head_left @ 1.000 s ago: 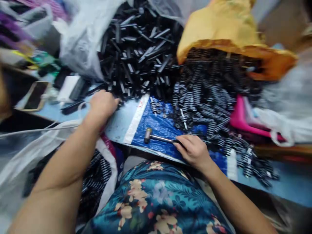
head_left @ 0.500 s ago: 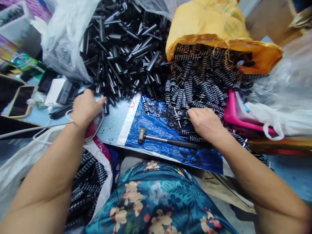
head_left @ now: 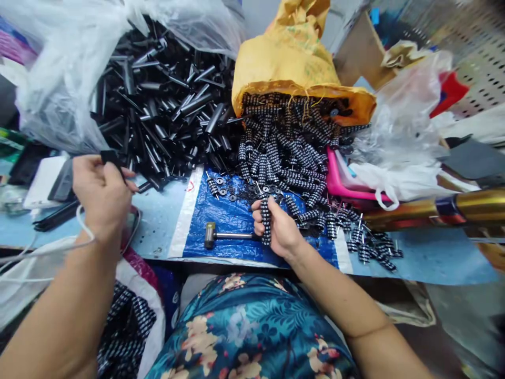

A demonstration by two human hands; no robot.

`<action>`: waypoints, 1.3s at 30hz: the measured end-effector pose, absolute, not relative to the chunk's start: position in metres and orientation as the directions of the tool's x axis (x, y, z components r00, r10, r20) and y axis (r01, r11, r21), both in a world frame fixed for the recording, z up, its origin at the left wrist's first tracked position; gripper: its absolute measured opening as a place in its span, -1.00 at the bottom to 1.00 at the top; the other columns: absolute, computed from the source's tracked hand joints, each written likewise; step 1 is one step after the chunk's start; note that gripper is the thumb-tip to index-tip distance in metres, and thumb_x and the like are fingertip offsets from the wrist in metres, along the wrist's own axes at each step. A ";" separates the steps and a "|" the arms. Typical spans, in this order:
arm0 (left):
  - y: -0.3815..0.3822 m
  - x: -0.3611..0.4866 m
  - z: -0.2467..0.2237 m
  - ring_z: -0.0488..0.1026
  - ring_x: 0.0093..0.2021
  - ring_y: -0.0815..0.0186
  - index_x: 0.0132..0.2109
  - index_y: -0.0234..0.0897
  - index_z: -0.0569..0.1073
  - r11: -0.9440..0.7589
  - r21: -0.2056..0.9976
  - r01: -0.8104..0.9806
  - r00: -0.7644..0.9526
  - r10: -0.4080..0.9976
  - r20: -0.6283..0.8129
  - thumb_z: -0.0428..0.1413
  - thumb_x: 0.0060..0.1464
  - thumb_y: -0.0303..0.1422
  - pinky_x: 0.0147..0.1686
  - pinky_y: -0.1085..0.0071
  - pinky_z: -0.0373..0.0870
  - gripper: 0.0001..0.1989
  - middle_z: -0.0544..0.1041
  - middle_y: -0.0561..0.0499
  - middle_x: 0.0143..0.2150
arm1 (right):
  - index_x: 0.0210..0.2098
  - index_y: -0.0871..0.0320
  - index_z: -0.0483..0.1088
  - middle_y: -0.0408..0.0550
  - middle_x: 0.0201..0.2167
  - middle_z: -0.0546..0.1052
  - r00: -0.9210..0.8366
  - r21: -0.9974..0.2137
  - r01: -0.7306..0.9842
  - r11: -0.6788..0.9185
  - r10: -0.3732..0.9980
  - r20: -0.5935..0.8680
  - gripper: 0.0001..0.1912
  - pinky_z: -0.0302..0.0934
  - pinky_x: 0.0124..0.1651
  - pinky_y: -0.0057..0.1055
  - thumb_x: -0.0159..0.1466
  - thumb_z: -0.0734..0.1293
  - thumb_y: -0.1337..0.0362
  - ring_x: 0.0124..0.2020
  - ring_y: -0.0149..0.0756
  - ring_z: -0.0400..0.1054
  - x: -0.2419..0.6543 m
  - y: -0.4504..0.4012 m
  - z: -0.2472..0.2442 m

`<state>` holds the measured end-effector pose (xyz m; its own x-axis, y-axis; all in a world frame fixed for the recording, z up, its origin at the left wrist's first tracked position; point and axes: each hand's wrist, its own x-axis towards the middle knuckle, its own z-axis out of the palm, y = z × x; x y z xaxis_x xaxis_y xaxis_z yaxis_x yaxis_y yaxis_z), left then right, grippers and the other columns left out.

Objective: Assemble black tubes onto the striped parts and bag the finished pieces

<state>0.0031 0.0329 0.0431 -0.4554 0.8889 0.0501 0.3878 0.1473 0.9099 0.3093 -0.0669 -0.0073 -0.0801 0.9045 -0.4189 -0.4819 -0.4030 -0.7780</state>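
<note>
My left hand [head_left: 100,195] is raised at the left of the table, its fingers closed on a short black plastic tube [head_left: 112,159]. At the middle, my right hand [head_left: 283,230] grips a black roller with rows of white marks [head_left: 266,221]; a thin metal pin sticks out of its far end. Just beside that hand lies a hammer [head_left: 210,236], its grip partly hidden behind the roller and fingers. Small black washers [head_left: 232,198] and one loose roller [head_left: 212,185] rest on the blue sheet [head_left: 197,210] beyond the hammer.
A heap of black tubes [head_left: 158,118] spreads at the back left beside a clear plastic bag [head_left: 59,100]. More rollers [head_left: 272,147] spill from a yellow sack [head_left: 288,63]. To the right are a pink tray [head_left: 333,176] and a gold cylinder [head_left: 414,210]. An open bag [head_left: 152,337] of rollers stands below.
My left hand has lifted a black tube from the pile's near edge. My right hand has come left and nearer, now holding a roller. The view has swung to the right.
</note>
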 end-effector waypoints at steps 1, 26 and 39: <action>0.024 0.015 0.043 0.28 -0.54 0.39 -0.14 -0.19 0.28 0.090 0.970 0.226 -0.460 0.888 0.025 0.07 0.19 -0.43 -0.53 0.46 0.17 -0.88 0.43 0.16 -0.43 | -0.22 0.13 0.40 -0.27 -0.56 0.32 -0.072 -0.774 -0.499 -0.389 0.909 -0.411 -0.48 0.07 -0.59 -0.52 0.24 0.32 -0.23 -0.65 -0.52 0.11 0.305 -0.067 -0.007; -0.083 0.135 0.005 0.24 -0.57 0.48 -0.20 -0.31 0.51 0.250 0.964 -0.094 0.163 0.959 -0.233 0.12 0.21 0.02 -0.50 0.47 0.19 -0.57 0.44 0.08 -0.43 | 0.47 0.13 -0.09 0.25 0.36 0.24 -0.345 -0.540 0.464 0.702 0.705 0.620 0.10 0.26 0.33 0.05 0.15 0.54 0.07 0.36 0.07 0.20 0.314 -0.093 -0.017; -0.084 0.128 0.009 0.53 -0.40 0.30 -0.20 -0.31 0.53 0.651 0.625 -0.431 0.472 0.753 -0.459 0.39 -0.07 -0.15 -0.30 0.36 0.48 -0.61 0.58 0.00 -0.39 | 0.48 0.07 -0.14 0.23 0.40 0.20 -0.388 -0.569 0.409 0.714 0.700 0.599 0.05 0.29 0.30 0.04 0.20 0.50 0.09 0.37 0.05 0.20 0.305 -0.098 -0.022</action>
